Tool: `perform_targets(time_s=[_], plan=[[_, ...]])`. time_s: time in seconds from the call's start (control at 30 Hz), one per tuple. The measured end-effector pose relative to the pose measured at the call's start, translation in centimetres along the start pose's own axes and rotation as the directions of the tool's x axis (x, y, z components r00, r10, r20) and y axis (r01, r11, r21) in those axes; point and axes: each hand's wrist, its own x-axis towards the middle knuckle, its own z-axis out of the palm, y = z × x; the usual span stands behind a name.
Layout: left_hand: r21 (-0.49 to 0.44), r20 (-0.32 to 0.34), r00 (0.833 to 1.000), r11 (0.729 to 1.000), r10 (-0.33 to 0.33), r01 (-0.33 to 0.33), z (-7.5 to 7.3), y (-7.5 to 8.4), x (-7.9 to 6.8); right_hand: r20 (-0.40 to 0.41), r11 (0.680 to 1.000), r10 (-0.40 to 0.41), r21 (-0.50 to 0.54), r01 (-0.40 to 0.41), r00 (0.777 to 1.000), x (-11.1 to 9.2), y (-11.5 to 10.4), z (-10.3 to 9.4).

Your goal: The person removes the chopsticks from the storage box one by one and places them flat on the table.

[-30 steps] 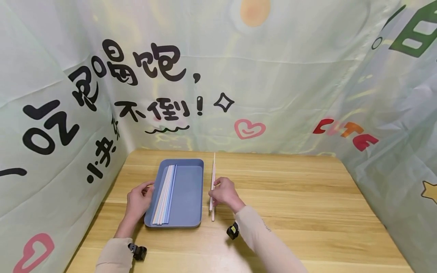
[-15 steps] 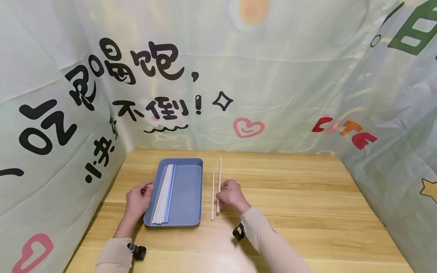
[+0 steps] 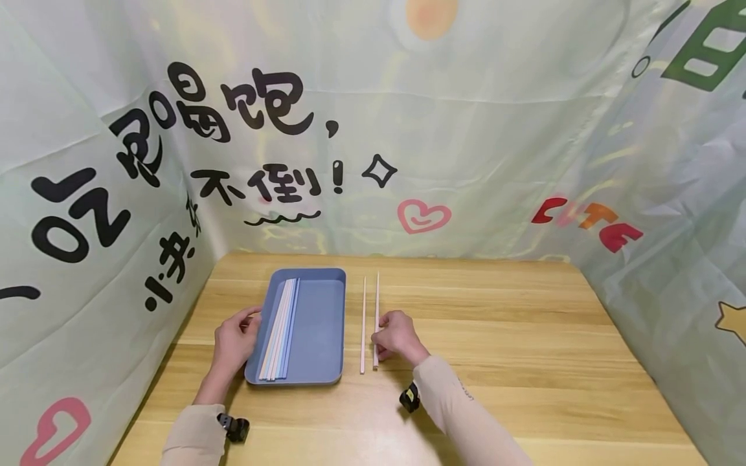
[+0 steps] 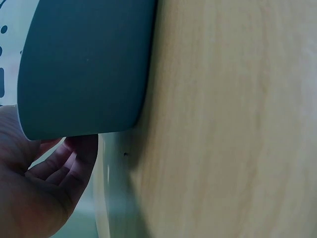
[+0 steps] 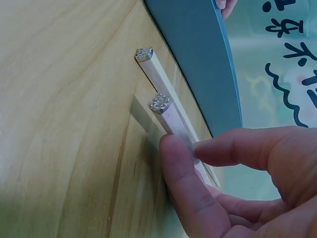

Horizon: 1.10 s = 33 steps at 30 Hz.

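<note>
My right hand (image 3: pixel 397 335) pinches a pale pink chopstick (image 3: pixel 377 304) between thumb and fingers near its thick end. In the right wrist view this chopstick (image 5: pixel 171 119) has a glittery silver end cap. A matching chopstick (image 3: pixel 363 330) lies just left of it on the table, roughly parallel, with a small gap between them. Further left is a blue-grey rectangular tray (image 3: pixel 317 327). Several pastel chopsticks (image 3: pixel 280 333) lie bundled along its left side. My left hand (image 3: pixel 235 340) holds the tray's left edge with curled fingers; the tray wall partly hides its grip in the left wrist view.
The wooden table (image 3: pixel 495 336) extends to the right of both hands. Printed fabric (image 3: pixel 478 149) hangs as walls behind it and on both sides. A small black camera (image 3: pixel 236 428) is on the left wrist, and another black camera (image 3: pixel 410 397) is on the right.
My right hand has moved right with one chopstick, separating it from the other, which stays beside the tray. The far tip has come lower. My left hand stays at the tray.
</note>
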Motion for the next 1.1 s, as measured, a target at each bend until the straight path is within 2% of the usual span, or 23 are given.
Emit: perform_targets(time_s=[0.6,0.83,1.1], plan=[[-0.002,-0.004,1.0,1.0,-0.019,0.019,0.03,0.11,0.03,-0.001,1.0,-0.01,-0.026,0.01,1.0,0.1,0.11,0.21],[0.003,-0.019,1.0,1.0,-0.012,0.012,0.07,0.11,0.06,-0.021,0.998,-0.027,-0.06,0.025,0.999,0.23,0.23,0.37],[-0.004,-0.006,1.0,1.0,-0.014,0.014,0.0,0.2,0.02,-0.042,0.994,-0.023,-0.111,0.018,0.999,0.52,0.32,0.47]])
